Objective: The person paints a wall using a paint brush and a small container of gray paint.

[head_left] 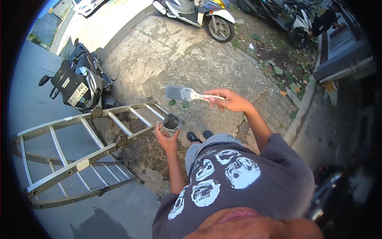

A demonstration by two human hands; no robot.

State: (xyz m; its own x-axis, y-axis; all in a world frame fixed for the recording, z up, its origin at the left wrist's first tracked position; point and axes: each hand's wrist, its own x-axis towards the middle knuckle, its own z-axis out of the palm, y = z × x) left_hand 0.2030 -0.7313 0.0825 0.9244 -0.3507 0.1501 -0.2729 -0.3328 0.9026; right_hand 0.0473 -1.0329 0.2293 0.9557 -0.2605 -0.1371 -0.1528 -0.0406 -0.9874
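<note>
In my right hand [230,101] is a paintbrush [195,95], its pale handle pinched between thumb and fingers. The wide bristles point left and are coated in grey paint. My left hand [167,139] is wrapped around a small cup [172,122], whose inside looks dark grey. The brush is held above and to the right of the cup, apart from it. Just left of the cup stands an aluminium ladder [75,167], close to my left hand.
The ladder leans along a grey wall [36,99]. A parked scooter [81,85] stands behind it on the left, and another scooter [203,18] is parked ahead. At the far right a person [324,22] is beside a building. Leaves lie on the ground [278,71].
</note>
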